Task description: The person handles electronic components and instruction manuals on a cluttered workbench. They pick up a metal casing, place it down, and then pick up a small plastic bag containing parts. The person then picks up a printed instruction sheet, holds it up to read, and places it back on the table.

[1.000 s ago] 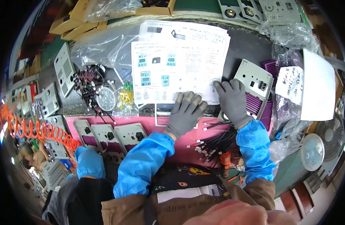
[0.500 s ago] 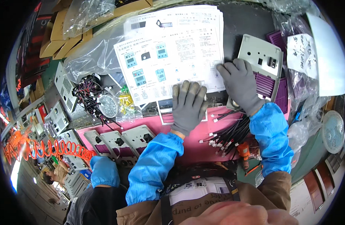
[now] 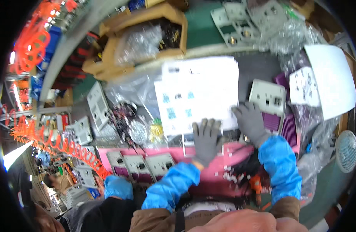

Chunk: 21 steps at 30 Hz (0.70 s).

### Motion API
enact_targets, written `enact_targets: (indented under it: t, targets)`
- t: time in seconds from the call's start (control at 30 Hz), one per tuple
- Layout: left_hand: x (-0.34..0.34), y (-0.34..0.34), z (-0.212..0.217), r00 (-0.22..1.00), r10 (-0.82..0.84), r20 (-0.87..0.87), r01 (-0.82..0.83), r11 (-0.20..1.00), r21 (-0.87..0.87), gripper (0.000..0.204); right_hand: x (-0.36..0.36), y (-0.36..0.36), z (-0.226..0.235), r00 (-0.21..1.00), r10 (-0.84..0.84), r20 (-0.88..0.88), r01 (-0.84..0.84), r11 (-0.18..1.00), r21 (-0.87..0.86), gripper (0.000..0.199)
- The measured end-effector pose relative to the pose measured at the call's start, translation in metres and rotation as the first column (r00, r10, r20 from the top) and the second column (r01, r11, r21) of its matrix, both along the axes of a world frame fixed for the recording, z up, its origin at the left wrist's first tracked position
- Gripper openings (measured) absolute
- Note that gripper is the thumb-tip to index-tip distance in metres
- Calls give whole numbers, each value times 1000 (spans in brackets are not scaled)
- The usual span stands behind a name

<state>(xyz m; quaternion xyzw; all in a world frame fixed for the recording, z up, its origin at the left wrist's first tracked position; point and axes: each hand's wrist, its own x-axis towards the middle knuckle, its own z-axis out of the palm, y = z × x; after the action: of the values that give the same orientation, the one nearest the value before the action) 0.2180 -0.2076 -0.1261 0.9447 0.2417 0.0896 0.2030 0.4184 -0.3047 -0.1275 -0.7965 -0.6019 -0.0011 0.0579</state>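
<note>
Printed sheets point(image 3: 216, 85) with small pictures and text lie stacked on the dark tabletop. My left hand point(image 3: 207, 143), in a grey glove, rests flat near their lower edge with fingers spread. Beneath it, partly covered, is a white-edged rectangular piece point(image 3: 188, 146). My right hand point(image 3: 253, 123), gloved too, touches the sheets' right edge with bent, slightly parted fingers; its thumb is hidden. Just beyond that hand sits a light grey panel point(image 3: 267, 92) with cutouts, next to purple slatted parts point(image 3: 289, 130). Below it, black cables with white connectors point(image 3: 239, 174) lie on a pink mat point(image 3: 209, 181).
Several grey casings point(image 3: 160, 164) line the mat's left side. Beyond are a dark wire bundle point(image 3: 123, 116), a dish of small metal parts point(image 3: 138, 132) and a yellow bag point(image 3: 156, 130). An orange-handled tool point(image 3: 256, 185) lies near right. A co-worker's blue sleeve point(image 3: 118, 187) is at left.
The view has tilted up, so the bench sits lower and a carton and more panels show at the back. Both hands keep their places at the sheets.
</note>
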Motion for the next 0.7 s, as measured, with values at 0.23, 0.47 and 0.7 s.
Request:
enact_targets:
  t: [0.23,0.47,0.7]
  targets:
    - [30,22,-6,995,-76,61,75,997,31,49,3,14,10,993,96,62,-89,991,-100,29]
    - [44,30,-9,981,-102,163,100,995,18,38,24,30,33,988,148,-32,-150,927,-343,24]
    - [73,37,-10,984,-45,174,39,998,41,39,56,37,42,986,160,49,-152,977,-150,33]
